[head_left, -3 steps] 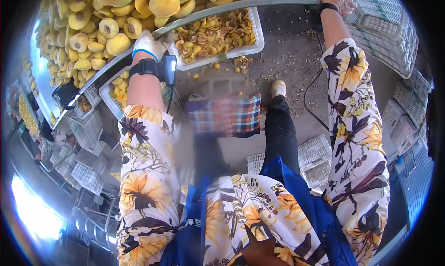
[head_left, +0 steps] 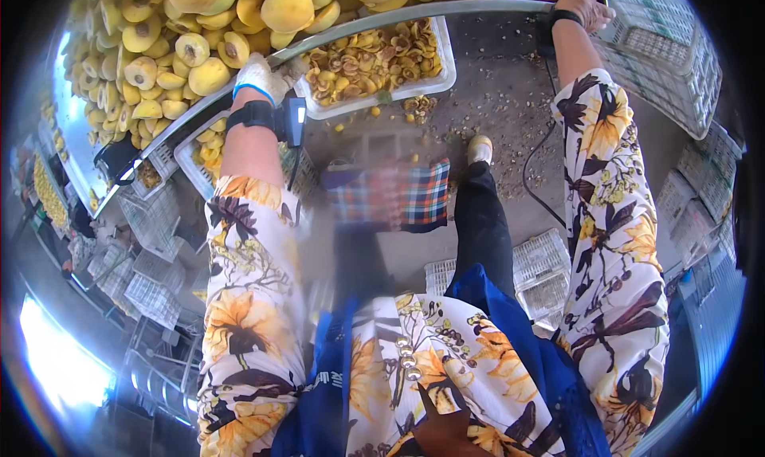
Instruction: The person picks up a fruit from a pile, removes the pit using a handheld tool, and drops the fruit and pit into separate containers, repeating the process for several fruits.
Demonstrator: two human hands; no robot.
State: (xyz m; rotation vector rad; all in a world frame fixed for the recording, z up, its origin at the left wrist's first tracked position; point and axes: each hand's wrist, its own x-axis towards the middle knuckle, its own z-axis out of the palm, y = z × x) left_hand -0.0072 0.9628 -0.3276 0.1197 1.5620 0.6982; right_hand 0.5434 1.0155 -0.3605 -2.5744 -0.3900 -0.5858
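Observation:
My left hand (head_left: 261, 76), in a white glove with a blue cuff edge, is at the metal rim of the table (head_left: 382, 15), beside a heap of halved yellow peaches (head_left: 140, 73). Its fingers are blurred against the rim, so their grip is unclear. Far to the right, my bare right hand (head_left: 587, 11) is at the table's corner, fingers curled. What lies under them is hidden. Each wrist wears a black strap; a small device (head_left: 294, 121) sits on the left one.
Below the rim stands a white crate (head_left: 447, 68) full of peach scraps. White plastic crates (head_left: 657, 54) are stacked at right, with more baskets (head_left: 542, 270) behind my legs. A black cable (head_left: 527, 174) hangs near my right arm. A checked cloth (head_left: 426, 196) lies by my feet.
The view has shifted slightly, and the heap and rim appear a little lower. Both hands keep their places at the table.

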